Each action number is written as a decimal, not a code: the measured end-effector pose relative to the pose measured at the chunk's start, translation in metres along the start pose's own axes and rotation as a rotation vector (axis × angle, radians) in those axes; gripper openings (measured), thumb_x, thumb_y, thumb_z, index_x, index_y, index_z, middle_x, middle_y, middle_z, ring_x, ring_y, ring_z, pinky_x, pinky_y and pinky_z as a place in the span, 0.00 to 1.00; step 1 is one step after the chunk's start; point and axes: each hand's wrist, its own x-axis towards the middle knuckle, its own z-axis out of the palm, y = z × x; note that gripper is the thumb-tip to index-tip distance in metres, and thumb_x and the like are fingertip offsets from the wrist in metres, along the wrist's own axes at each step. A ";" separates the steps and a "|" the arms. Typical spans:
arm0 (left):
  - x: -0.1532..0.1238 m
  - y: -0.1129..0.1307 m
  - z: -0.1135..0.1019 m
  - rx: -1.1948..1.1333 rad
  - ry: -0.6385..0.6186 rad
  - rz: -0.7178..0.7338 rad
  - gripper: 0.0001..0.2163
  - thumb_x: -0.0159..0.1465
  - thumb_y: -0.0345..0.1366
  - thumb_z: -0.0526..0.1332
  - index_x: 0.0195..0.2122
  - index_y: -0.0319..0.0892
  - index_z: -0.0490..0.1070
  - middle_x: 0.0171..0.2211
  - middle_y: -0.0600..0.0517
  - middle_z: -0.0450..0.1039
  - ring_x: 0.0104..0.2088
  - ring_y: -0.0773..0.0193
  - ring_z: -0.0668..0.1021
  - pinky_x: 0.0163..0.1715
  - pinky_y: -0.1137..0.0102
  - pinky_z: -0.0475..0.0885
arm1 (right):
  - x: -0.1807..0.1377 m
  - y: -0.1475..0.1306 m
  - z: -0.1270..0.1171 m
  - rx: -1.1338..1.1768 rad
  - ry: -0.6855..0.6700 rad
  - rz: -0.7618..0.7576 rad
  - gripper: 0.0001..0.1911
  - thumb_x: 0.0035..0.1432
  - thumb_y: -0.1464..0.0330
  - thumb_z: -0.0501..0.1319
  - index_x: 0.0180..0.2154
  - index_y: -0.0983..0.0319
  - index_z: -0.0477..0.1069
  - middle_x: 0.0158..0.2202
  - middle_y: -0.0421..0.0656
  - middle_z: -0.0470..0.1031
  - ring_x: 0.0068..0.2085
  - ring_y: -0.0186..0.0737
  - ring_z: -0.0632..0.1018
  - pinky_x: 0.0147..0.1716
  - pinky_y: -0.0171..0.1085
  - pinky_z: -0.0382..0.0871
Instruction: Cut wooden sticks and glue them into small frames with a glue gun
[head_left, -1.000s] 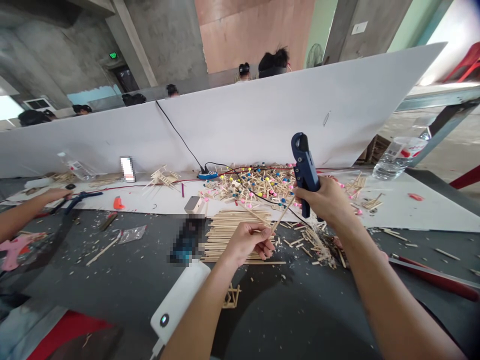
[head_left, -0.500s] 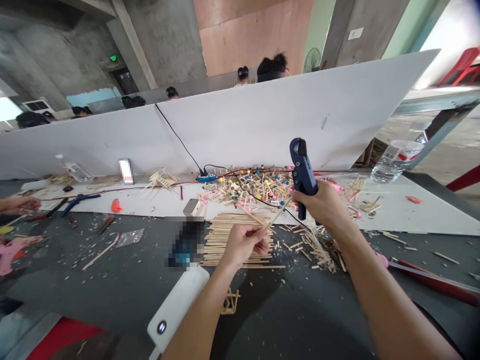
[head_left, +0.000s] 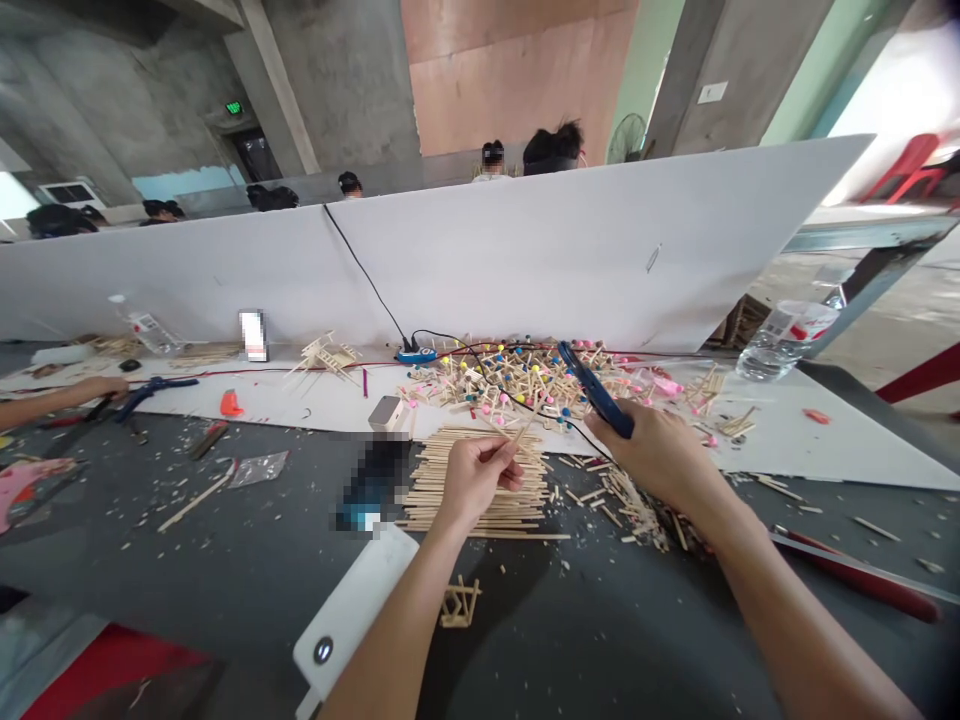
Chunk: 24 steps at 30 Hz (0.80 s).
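My left hand (head_left: 474, 482) pinches a thin wooden stick (head_left: 525, 428), which points up and right past the fingertips. Below that hand lies a row of long wooden sticks (head_left: 431, 485) on the dark table. My right hand (head_left: 651, 448) is wrapped round a blue hand cutter (head_left: 596, 392), its head tilted up and to the left. A gap separates the cutter from the stick. Behind both hands spreads a heap of short sticks with coloured balls (head_left: 517, 380). A small stick frame (head_left: 460, 604) sits near my left forearm.
Cut stick pieces (head_left: 637, 505) litter the right side. A white power bank (head_left: 356, 610) lies by my left forearm, and red-handled shears (head_left: 862, 578) lie far right. A white partition (head_left: 480, 260) stands behind. At far left a co-worker's hand (head_left: 105, 388) reaches over pliers (head_left: 154, 392).
The cutter has tipped from upright to leaning left, and my right hand has lowered slightly. My left hand has shifted a little left with the stick. The co-worker's hand has moved right.
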 end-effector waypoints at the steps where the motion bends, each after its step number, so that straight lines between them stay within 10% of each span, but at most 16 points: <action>1: 0.000 -0.001 0.000 0.008 -0.011 0.003 0.22 0.54 0.53 0.70 0.32 0.34 0.78 0.21 0.51 0.74 0.20 0.67 0.76 0.21 0.73 0.76 | -0.003 0.001 0.002 0.003 -0.006 0.008 0.23 0.63 0.50 0.51 0.41 0.59 0.74 0.27 0.47 0.77 0.31 0.50 0.77 0.27 0.37 0.59; 24: -0.001 0.001 -0.009 0.410 -0.016 0.018 0.17 0.63 0.47 0.62 0.24 0.39 0.74 0.21 0.50 0.75 0.20 0.61 0.79 0.18 0.74 0.72 | -0.053 -0.025 0.040 -0.022 -0.278 -0.147 0.19 0.65 0.57 0.53 0.43 0.63 0.75 0.36 0.53 0.82 0.39 0.54 0.81 0.34 0.40 0.63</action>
